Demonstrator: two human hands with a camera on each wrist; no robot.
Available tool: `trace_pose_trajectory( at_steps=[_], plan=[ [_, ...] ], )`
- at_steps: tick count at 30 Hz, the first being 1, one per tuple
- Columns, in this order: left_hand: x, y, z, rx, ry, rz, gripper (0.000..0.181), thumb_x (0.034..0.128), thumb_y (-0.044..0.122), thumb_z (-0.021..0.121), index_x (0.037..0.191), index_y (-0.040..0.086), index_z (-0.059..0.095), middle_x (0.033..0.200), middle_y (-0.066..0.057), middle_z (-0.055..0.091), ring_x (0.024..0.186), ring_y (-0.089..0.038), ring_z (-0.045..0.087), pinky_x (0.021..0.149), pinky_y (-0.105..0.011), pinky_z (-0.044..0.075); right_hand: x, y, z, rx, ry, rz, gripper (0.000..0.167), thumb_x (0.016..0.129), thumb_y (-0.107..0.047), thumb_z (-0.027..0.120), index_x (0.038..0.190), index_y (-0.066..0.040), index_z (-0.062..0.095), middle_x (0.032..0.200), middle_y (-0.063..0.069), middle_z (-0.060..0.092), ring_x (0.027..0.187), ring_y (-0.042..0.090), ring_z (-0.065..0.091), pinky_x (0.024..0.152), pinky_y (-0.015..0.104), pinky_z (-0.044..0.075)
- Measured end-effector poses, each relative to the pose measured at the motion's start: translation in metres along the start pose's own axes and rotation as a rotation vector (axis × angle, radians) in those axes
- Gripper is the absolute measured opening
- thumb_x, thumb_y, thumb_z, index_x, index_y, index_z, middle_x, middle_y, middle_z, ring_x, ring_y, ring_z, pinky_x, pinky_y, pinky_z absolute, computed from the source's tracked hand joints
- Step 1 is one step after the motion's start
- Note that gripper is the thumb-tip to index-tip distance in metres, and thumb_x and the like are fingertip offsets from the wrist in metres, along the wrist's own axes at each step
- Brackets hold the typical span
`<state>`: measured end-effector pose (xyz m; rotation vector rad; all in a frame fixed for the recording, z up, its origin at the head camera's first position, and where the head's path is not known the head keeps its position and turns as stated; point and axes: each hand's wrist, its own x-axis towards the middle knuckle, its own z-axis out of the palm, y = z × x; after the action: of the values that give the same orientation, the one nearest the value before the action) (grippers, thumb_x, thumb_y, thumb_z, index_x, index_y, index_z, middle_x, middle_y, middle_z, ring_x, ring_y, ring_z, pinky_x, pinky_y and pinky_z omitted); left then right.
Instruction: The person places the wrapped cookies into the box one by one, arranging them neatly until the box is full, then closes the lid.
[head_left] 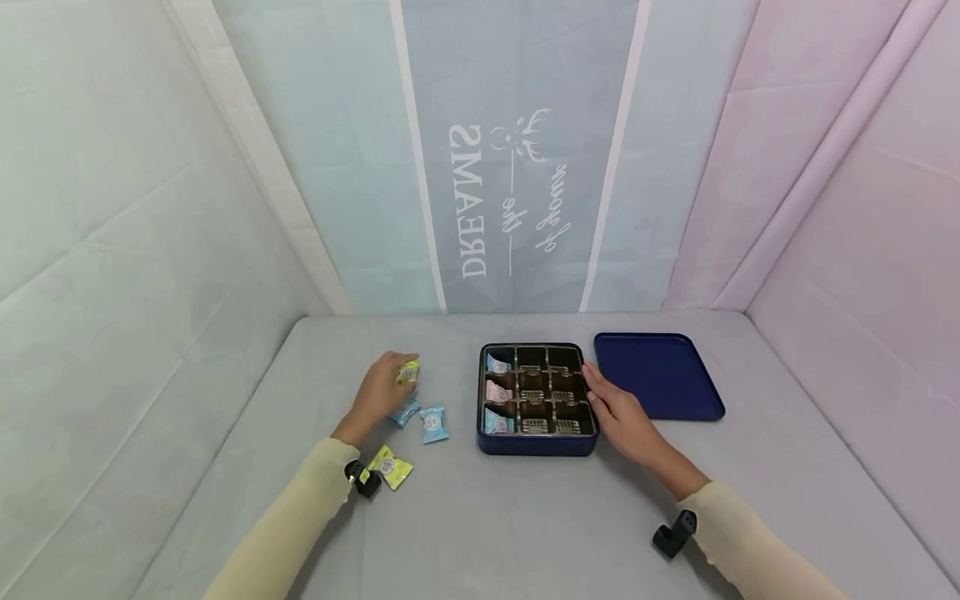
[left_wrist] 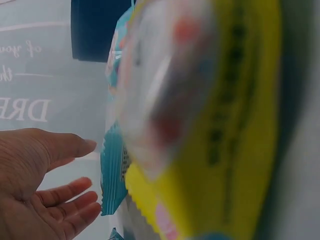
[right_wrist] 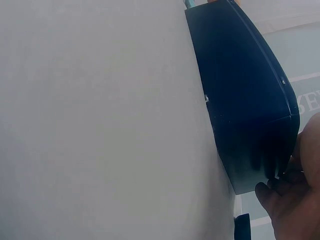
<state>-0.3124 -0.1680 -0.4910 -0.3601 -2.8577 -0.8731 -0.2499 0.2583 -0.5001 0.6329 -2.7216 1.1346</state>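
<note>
My left hand reaches over a yellow wrapped candy, its thumb and fingers apart in the left wrist view. Just below that hand lie two blue wrapped candies, one partly covered and one in full view. Nearer my sleeve is another yellow candy, large and blurred in the left wrist view. The fingers of my right hand rest along the right side of a dark blue box. Its divided insert holds a pink candy between two blue ones in the left column.
A dark blue lid lies flat on the grey table, to the right of the box. Fabric walls enclose the table at the back and both sides. A small black device sits at my right wrist.
</note>
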Motion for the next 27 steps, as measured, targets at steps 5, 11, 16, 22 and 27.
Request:
trace_pose_trajectory(
  at_steps=[5,11,16,22,27],
  plan=[
    [0.0026,-0.0031,0.0007,0.052,-0.010,-0.039,0.055,0.0857,0.005,0.081,0.137,0.001,0.062,0.129,-0.022,0.061,0.117,-0.036,0.060,0.097,-0.051,0.051,0.0004,0.0001,0.0013,0.000,0.000,-0.005,0.050,0.109,-0.008,0.046,0.155,0.004,0.033,0.165,0.013,0.023,0.149,0.035,0.029,0.111,0.057,0.034],
    [0.0028,-0.0063,0.0020,0.097,-0.034,-0.097,0.055,0.0874,0.011,0.081,0.138,-0.001,0.061,0.127,-0.022,0.063,0.114,-0.034,0.062,0.096,-0.050,0.051,0.0011,-0.0001,0.0027,-0.004,0.000,-0.001,0.050,0.109,-0.008,0.046,0.155,0.003,0.033,0.164,0.012,0.024,0.149,0.033,0.029,0.112,0.054,0.034],
    [0.0043,-0.0063,0.0022,0.086,-0.071,-0.111,0.054,0.0900,0.015,0.079,0.139,0.000,0.060,0.127,-0.020,0.065,0.113,-0.032,0.062,0.097,-0.050,0.051,0.0015,0.0004,0.0032,-0.011,0.011,-0.017,0.049,0.108,-0.008,0.047,0.155,0.004,0.034,0.164,0.015,0.025,0.148,0.035,0.030,0.111,0.056,0.035],
    [0.0084,-0.0037,0.0040,0.077,-0.099,-0.080,0.051,0.0910,0.017,0.078,0.138,0.005,0.062,0.131,-0.018,0.065,0.119,-0.032,0.061,0.100,-0.050,0.050,0.0014,0.0009,0.0029,-0.013,0.020,-0.019,0.049,0.108,-0.008,0.046,0.154,0.005,0.034,0.164,0.015,0.025,0.148,0.036,0.031,0.110,0.056,0.035],
    [0.0102,-0.0003,0.0066,0.071,-0.117,-0.050,0.049,0.0909,0.014,0.078,0.137,0.006,0.063,0.133,-0.017,0.064,0.124,-0.034,0.058,0.104,-0.052,0.047,0.0006,0.0011,0.0019,0.002,0.006,0.002,0.050,0.109,-0.009,0.046,0.155,0.004,0.032,0.165,0.013,0.023,0.149,0.034,0.028,0.111,0.055,0.034]
  ],
)
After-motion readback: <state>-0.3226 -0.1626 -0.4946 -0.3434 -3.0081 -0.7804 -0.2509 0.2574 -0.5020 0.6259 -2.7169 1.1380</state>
